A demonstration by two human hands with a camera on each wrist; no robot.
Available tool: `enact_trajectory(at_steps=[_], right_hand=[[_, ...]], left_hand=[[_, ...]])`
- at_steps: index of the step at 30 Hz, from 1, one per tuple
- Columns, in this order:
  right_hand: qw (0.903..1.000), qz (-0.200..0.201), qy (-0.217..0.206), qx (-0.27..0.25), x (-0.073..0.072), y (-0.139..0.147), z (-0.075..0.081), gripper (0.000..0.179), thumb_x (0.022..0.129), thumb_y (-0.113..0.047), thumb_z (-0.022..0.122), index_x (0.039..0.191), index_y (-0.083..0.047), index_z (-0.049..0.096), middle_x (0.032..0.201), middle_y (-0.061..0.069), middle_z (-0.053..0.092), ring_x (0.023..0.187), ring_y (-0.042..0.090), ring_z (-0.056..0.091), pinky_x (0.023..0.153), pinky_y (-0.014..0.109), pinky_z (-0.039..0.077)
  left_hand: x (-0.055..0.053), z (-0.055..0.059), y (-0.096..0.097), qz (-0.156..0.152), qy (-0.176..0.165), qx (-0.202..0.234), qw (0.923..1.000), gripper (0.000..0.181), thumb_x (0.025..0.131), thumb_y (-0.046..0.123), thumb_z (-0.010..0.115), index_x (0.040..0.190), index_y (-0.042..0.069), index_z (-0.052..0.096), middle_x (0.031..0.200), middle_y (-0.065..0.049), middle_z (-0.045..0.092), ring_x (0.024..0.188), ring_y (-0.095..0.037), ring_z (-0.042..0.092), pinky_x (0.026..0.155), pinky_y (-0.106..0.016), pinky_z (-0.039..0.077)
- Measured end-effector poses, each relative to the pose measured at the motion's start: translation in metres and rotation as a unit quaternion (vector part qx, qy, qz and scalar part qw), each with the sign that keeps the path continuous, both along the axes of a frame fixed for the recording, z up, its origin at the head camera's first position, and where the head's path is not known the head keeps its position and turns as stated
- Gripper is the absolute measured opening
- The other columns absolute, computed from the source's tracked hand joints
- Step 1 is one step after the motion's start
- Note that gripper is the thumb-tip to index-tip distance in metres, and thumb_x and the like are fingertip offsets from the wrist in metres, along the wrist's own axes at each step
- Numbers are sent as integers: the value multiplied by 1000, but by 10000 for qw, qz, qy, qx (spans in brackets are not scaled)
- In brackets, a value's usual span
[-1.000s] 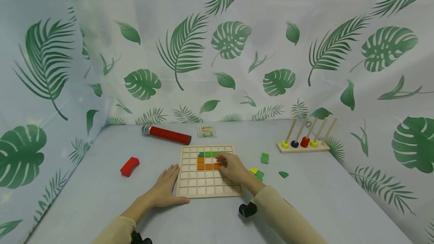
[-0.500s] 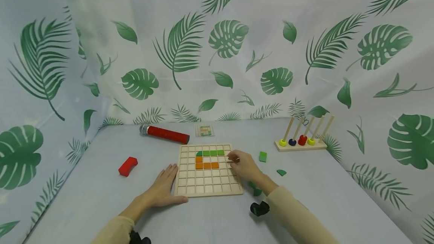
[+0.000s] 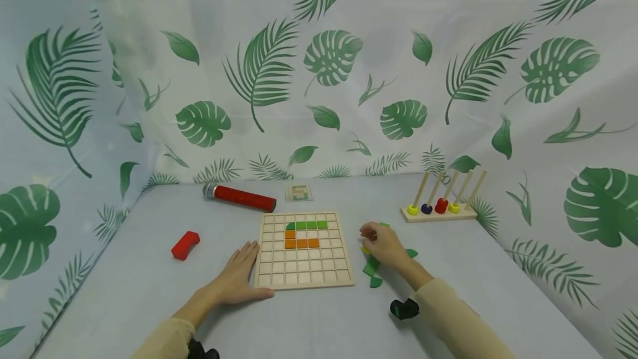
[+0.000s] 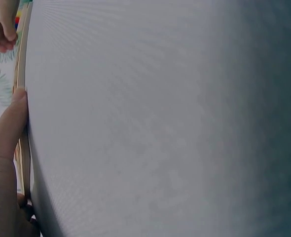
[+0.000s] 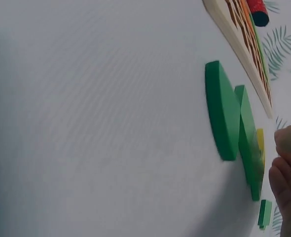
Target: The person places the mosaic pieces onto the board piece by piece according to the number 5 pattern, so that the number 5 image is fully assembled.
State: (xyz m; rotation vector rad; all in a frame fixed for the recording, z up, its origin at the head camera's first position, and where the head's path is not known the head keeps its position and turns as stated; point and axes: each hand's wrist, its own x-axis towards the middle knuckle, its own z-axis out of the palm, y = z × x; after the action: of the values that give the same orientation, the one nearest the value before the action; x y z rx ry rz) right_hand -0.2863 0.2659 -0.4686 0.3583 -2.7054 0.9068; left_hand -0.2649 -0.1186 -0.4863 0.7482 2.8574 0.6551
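Observation:
A wooden grid board (image 3: 305, 280) lies flat in the middle of the table. On it sit a dark green quarter-round tile (image 3: 291, 226), a row of light green tiles (image 3: 311, 225) and several orange tiles (image 3: 302, 243). My left hand (image 3: 237, 278) rests along the board's left edge, fingers straight and thumb near the front corner; the left wrist view shows the thumb (image 4: 11, 123) against its rim. Right of the board, my right hand (image 3: 386, 247) hovers over loose green pieces (image 3: 371, 266) and a partly covered yellow piece (image 5: 260, 139). Its fingers are loosely bent, with nothing visible between them.
A red microphone-like tube (image 3: 241, 196) and a small pattern card (image 3: 298, 191) lie behind the board. A red curved block (image 3: 185, 245) is at left. A peg stand (image 3: 438, 215) with coloured beads stands at back right. Leaf-printed cloth (image 3: 279, 71) walls the table.
My right hand has left the upper right part of the board and moved right, over the loose pieces. The row of light green tiles is now uncovered. My left hand has stayed at the board's edge.

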Motion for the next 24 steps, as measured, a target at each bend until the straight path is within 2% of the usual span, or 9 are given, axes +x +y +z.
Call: enact_trajectory(at_steps=[8,24], right_hand=[[9992,142,-340,178,7,14,-4,26,77,-4,74,101,-3,64,91,0,63,83,13,58,75,33,51],[9980,341,-442,279,16,16,-1,29,75,1,72,102,-3,64,92,2,63,81,13,56,72,31,51]], left_hand=[[0,1,1,35,-19,51,10000,119,69,72,64,148,-5,17,154,-19,17,142,-34,7,114,-50,7],[1,1,1,36,-15,51,10000,120,69,72,65,148,-5,18,154,-20,18,142,-34,8,114,-50,7]])
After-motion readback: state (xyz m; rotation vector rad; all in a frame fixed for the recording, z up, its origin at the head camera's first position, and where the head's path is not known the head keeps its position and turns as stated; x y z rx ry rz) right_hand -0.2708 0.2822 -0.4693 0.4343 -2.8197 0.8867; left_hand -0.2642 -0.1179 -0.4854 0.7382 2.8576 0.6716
